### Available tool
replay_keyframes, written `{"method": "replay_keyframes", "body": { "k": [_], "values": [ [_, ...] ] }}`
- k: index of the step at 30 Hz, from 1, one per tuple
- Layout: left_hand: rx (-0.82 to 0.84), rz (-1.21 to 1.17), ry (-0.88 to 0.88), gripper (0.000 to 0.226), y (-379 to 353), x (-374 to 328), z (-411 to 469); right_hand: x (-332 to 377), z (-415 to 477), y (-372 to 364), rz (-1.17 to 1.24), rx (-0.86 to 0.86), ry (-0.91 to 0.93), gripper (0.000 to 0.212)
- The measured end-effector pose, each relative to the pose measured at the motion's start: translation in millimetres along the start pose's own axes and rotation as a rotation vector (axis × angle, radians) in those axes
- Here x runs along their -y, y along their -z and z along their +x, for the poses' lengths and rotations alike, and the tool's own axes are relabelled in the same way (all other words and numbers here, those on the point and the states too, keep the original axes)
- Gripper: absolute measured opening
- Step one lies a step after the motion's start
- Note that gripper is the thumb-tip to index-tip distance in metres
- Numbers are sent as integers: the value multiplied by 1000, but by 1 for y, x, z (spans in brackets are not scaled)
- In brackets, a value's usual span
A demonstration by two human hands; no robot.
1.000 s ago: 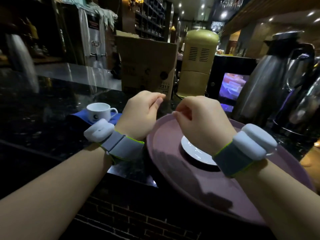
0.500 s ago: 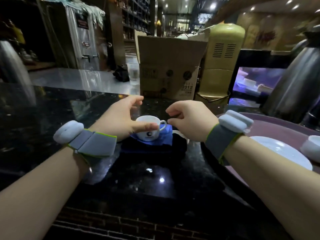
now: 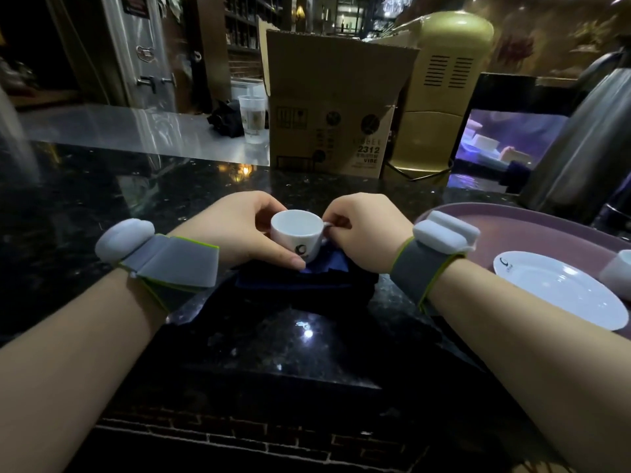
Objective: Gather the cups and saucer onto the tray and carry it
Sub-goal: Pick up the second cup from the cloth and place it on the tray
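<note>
White little china cup (image 3: 297,233) sits on a blue cloth (image 3: 327,264) mid-worktop. Left hand (image 3: 235,230) wraps it, right hand (image 3: 365,227) pinches its handle, probably to lift it onto the round purple tray (image 3: 532,230).

A cardboard box (image 3: 336,110) stands at the far edge of the dark tabletop (image 3: 102,199), a gold appliance (image 3: 440,90) just beside it. A plastic cup (image 3: 253,118) sits left of the box. A blue cloth (image 3: 327,264) lies nearer; a steel jug (image 3: 587,145) stands right.
</note>
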State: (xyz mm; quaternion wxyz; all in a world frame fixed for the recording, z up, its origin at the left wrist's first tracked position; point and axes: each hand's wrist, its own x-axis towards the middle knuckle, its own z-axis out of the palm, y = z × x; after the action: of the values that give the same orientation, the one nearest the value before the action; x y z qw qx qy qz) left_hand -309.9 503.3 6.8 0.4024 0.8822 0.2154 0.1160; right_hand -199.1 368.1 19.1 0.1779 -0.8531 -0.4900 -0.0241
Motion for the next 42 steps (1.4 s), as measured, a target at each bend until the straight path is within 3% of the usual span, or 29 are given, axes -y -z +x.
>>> {"method": "replay_keyframes", "body": {
  "k": [11, 20, 24, 30, 42],
  "values": [
    [34, -101, -65, 67, -6, -35, 0, -14, -24, 29, 19, -180, 12, 20],
    [84, -146, -226, 58, -105, -138, -14, -108, -124, 85, 55, -455, -51, 13],
    [95, -125, -237, 55, -153, -177, -18, -151, -158, 100, 46, -479, -98, 11],
    [42, -186, -221, 68, -236, -219, -18, -224, -206, 116, 32, -468, -186, 11],
    [22, 99, -254, 57, -284, -239, -8, -275, -222, 105, 43, -409, -302, 12]
  ]
}}
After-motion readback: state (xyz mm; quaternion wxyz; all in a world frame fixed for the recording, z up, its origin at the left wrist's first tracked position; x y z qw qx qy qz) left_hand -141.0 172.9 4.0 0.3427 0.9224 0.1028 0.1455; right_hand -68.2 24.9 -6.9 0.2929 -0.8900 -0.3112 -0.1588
